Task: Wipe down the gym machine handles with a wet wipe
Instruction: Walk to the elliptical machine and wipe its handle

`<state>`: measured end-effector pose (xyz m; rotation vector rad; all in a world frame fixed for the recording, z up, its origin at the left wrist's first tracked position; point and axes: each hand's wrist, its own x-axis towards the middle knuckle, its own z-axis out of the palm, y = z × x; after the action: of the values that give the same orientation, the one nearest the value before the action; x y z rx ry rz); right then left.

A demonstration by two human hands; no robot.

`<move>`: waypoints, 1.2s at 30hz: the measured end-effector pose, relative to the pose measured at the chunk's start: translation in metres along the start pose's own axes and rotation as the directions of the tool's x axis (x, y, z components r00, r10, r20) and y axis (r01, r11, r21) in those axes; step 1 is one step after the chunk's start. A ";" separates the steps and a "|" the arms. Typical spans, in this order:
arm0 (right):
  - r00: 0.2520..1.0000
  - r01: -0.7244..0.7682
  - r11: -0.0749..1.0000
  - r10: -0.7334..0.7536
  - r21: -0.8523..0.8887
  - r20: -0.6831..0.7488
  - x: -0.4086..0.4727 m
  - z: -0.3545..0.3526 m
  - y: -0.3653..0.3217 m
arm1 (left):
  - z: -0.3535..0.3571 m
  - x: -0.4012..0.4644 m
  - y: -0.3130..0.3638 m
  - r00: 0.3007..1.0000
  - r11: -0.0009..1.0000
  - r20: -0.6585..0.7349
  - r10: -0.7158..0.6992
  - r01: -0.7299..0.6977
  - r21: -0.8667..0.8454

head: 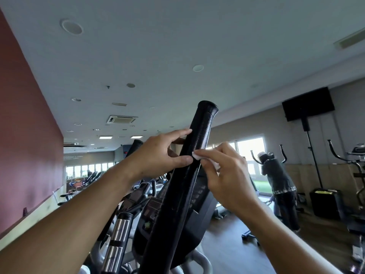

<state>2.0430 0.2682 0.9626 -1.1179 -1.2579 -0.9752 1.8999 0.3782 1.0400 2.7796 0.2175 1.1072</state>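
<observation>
A tall black textured handle [199,133] of an elliptical machine rises through the middle of the view, tilted to the right. My left hand [158,155] touches its left side, index finger and thumb spread against the grip. My right hand [223,175] pinches a small white wet wipe [196,155] and presses it against the handle's right side, next to my left thumb tip. Most of the wipe is hidden under my right fingers. A second black handle [136,144] shows behind my left hand.
The machine's black console [156,210] sits below the handle, with a chrome post [118,234] at lower left. A person [278,186] stands at right on another machine. More ellipticals [355,169], a black bin [325,202], a speaker stand and a wall screen [308,103] are at right. A red wall runs along the left.
</observation>
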 end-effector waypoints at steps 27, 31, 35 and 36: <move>0.933 -0.271 0.956 0.290 0.116 -0.214 0.031 0.015 0.016 | 0.008 -0.026 0.006 0.999 0.999 -0.022 -0.033 0.033 0.004; 0.952 -0.255 0.960 0.271 0.119 -0.144 0.006 0.017 0.003 | 0.010 -0.033 0.005 0.999 0.999 -0.014 -0.031 0.031 0.033; 0.973 -0.217 0.968 0.225 0.125 -0.058 -0.043 0.017 -0.014 | 0.011 -0.038 0.003 0.999 0.998 -0.005 -0.041 0.041 0.053; 0.977 -0.204 0.970 0.211 0.130 -0.037 -0.051 0.016 -0.018 | 0.011 -0.039 0.003 0.999 0.997 -0.002 -0.040 0.040 0.063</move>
<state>2.0181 0.2781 0.9127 -1.0947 -1.1204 -0.7526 1.8795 0.3670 1.0065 2.8164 0.3112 1.1108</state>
